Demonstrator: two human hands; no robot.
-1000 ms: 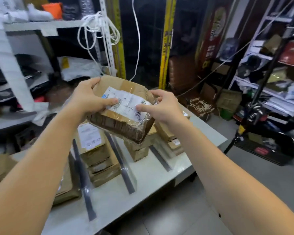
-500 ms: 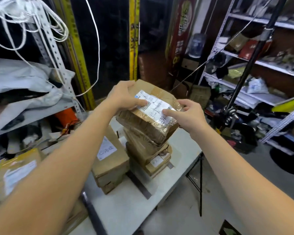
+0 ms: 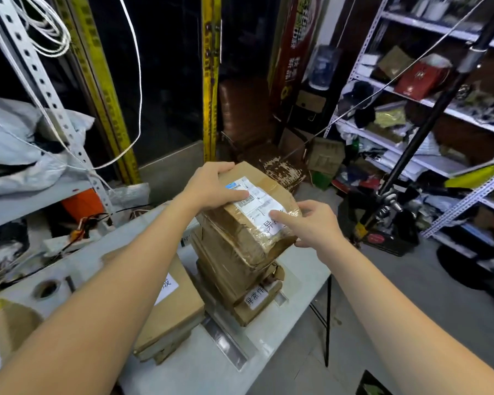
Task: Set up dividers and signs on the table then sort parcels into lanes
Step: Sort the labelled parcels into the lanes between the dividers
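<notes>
1. Head view: both hands hold one brown cardboard parcel wrapped in clear tape (image 3: 240, 240), at the right end of the white worktop (image 3: 211, 374).
2. Left hand (image 3: 211, 189) grasps the far left edge of this parcel, with the thumb lying on its white shipping label (image 3: 261, 208).
3. Right hand (image 3: 314, 223) pinches the near right corner, thumb on top of the label and the other fingers curled round the edge.
4. The parcel is directly over a tall stack of taped brown boxes (image 3: 228, 277). I cannot tell if it already rests on the stack or hangs just above it.
5. Risk: the stack looks high and a little uneven, and it stands near the worktop's right edge. If the parcel is released while tilted or off-centre, I think the stack could lean and fall to the floor.
6. Risk: the glossy tape may be slippery, so a loose grasp could let the parcel slide.
7. Lanes: a grey flat divider strip (image 3: 226, 342) separates this lane from the next one. The right lane contains the stack, which carries a small white paper sign (image 3: 255, 298). The next lane contains flat brown cardboard boxes (image 3: 177, 315).
8. A white metal shelf (image 3: 439, 163) at the right holds bags and a red box (image 3: 419, 76).
</notes>
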